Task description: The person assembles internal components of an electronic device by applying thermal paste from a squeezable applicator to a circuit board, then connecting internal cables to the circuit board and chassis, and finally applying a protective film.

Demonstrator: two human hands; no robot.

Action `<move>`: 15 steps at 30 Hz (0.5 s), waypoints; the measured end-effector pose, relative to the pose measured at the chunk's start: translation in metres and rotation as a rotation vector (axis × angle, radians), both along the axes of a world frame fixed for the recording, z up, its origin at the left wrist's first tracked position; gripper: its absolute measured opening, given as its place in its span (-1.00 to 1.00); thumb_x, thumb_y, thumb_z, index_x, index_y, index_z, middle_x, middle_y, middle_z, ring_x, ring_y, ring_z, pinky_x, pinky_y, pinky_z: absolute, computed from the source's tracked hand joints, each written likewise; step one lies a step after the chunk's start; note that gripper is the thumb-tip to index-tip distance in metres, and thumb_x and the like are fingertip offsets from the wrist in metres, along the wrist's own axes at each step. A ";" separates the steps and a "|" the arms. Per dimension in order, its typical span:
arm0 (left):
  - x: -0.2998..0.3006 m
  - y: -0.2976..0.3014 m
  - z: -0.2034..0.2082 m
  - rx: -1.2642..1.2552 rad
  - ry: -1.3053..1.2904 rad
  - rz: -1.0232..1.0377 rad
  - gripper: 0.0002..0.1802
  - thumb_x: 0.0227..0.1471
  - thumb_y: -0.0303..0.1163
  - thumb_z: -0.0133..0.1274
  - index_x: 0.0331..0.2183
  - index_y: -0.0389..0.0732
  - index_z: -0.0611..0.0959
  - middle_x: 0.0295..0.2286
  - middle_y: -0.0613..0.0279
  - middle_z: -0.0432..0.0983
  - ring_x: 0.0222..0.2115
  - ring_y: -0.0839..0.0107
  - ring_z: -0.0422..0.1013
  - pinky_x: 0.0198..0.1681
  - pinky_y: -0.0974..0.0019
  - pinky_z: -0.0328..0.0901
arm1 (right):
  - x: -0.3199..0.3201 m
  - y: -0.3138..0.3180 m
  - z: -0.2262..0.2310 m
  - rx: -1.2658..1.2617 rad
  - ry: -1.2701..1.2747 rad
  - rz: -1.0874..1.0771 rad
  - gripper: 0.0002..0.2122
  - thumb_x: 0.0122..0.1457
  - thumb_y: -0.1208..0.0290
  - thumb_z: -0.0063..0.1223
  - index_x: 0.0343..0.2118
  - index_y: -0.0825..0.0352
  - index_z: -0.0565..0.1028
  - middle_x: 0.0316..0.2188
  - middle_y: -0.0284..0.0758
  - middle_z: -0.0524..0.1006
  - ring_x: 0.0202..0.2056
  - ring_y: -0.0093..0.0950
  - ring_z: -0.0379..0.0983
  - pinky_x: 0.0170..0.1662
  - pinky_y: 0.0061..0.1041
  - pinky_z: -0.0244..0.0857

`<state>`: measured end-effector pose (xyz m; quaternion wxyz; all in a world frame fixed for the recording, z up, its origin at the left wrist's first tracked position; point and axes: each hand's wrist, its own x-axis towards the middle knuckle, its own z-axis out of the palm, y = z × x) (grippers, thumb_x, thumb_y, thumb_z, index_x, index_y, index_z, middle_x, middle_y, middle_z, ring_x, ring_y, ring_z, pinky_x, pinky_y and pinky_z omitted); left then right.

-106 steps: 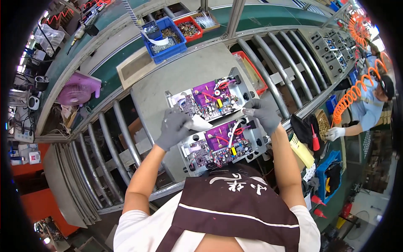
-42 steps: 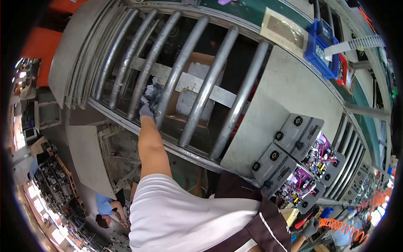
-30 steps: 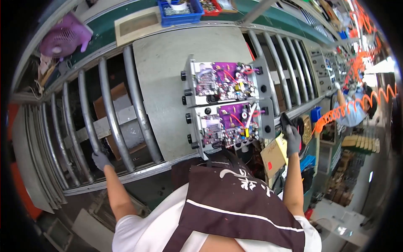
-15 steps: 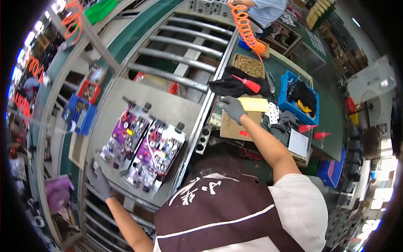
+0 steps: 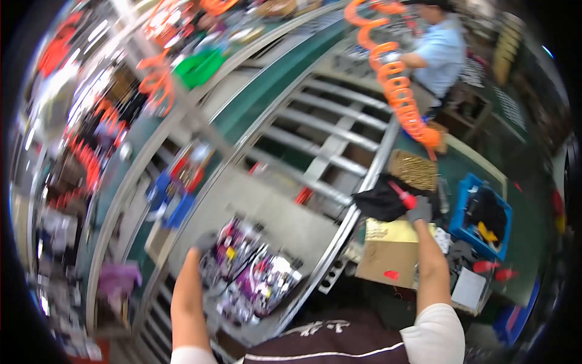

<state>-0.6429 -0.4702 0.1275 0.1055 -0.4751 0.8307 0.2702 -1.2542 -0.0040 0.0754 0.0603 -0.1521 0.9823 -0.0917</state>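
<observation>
My gloved right hand (image 5: 419, 210) is at the wide end of a red squeeze bottle (image 5: 401, 194), which lies on a black cloth (image 5: 379, 201). The picture is smeared, so I cannot see whether its fingers have closed round the bottle. In its grey glove, my left hand (image 5: 208, 242) is beside the upper left edge of an open electronic assembly (image 5: 227, 258) with a purple circuit board. Its fingers are blurred too. A second such assembly (image 5: 267, 279) lies alongside. Both rest on a flat grey board (image 5: 291, 212) on the roller line.
Metal rollers (image 5: 339, 133) run beyond the board. At right are a tray of brass-coloured parts (image 5: 415, 170), a yellow sheet (image 5: 391, 230) on cardboard (image 5: 385, 261) and a blue crate (image 5: 464, 221). An orange coiled hose (image 5: 397, 79) hangs ahead; a person in light blue (image 5: 442, 48) works beyond.
My right hand has left the yellow sheet and moved forward to the red squeeze bottle. My left hand has gone from the board's edge to beside the left assembly. The view has shifted.
</observation>
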 end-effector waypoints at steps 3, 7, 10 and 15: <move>0.015 0.005 0.002 0.275 0.167 0.214 -0.54 -0.03 -0.07 0.12 -0.32 -0.33 0.64 -0.49 0.14 0.56 -0.50 0.40 0.43 -0.42 0.28 0.33 | 0.008 0.012 0.016 -0.198 -0.095 -0.056 -0.44 -0.32 0.40 0.37 -0.12 0.20 0.43 -0.21 -0.22 0.46 -0.15 -0.22 0.44 -0.07 -0.31 0.35; -0.023 0.009 0.034 0.361 0.267 0.252 -0.59 -0.12 -0.15 0.23 -0.43 -0.37 0.64 -0.59 0.20 0.50 -0.64 0.44 0.36 -0.54 0.31 0.28 | 0.001 0.065 0.015 -0.645 -0.228 -0.072 -0.43 -0.32 0.39 0.38 -0.13 0.34 0.42 -0.50 -0.31 0.50 -0.44 -0.42 0.45 -0.34 -0.43 0.34; -0.010 0.012 0.048 0.326 0.391 0.361 -0.61 -0.25 -0.19 0.34 -0.56 -0.35 0.61 -0.66 0.26 0.45 -0.69 0.46 0.32 -0.60 0.29 0.24 | 0.045 0.047 0.076 -1.005 -0.516 -0.141 -0.57 -0.16 0.32 0.29 -0.18 0.26 0.43 -0.50 -0.43 0.44 -0.59 -0.65 0.31 -0.63 -0.66 0.11; -0.025 0.038 0.088 -0.023 0.450 0.264 -0.54 -0.33 -0.15 0.34 -0.48 -0.30 0.54 -0.51 0.13 0.47 -0.47 0.30 0.41 -0.40 0.23 0.30 | 0.113 0.018 0.119 -1.357 -0.743 0.120 -0.52 -0.12 0.22 0.22 -0.12 0.28 0.38 -0.48 -0.37 0.47 -0.56 -0.62 0.35 -0.61 -0.67 0.18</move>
